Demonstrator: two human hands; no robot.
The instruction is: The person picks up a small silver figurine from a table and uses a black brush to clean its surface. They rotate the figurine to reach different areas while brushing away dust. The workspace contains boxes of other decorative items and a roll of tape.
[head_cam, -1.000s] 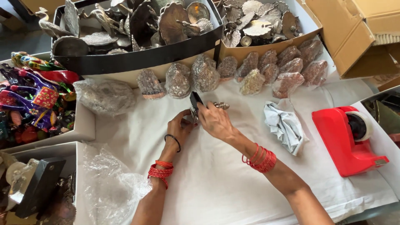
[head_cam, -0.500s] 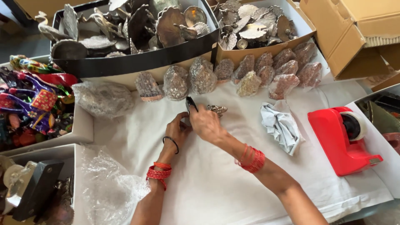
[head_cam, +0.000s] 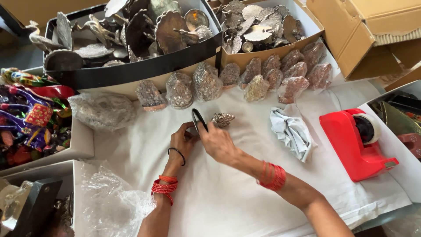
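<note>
Scissors [head_cam: 198, 119] with black handles stand near the centre of the white-papered tabletop [head_cam: 228, 206], blades pointing away, held between both hands. The right hand [head_cam: 219, 142] has its fingers closed around the scissors from the right; the left hand [head_cam: 182, 142] has its fingers curled against the handles from the left, though the exact grip on that side cannot be made out. A small silver-coloured metal figure [head_cam: 222, 119] lies on the paper just beyond the right hand's fingertips, touching or nearly touching them.

Both wrists carry red bangles; the left also wears a thin black band.

To the right, a crumpled grey-white cloth [head_cam: 291, 131] lies near a red tape dispenser [head_cam: 357, 142]. Beyond the hands, a row of plastic-wrapped ornaments [head_cam: 206, 81] runs across the far side of the paper. Behind it sit a black tray of metal pieces [head_cam: 131, 72] and a cardboard box of similar pieces [head_cam: 263, 55]. At the left edge, a white tray holds colourful figures [head_cam: 30, 118]. Clear plastic wrap [head_cam: 105, 206] lies at near left.
</note>
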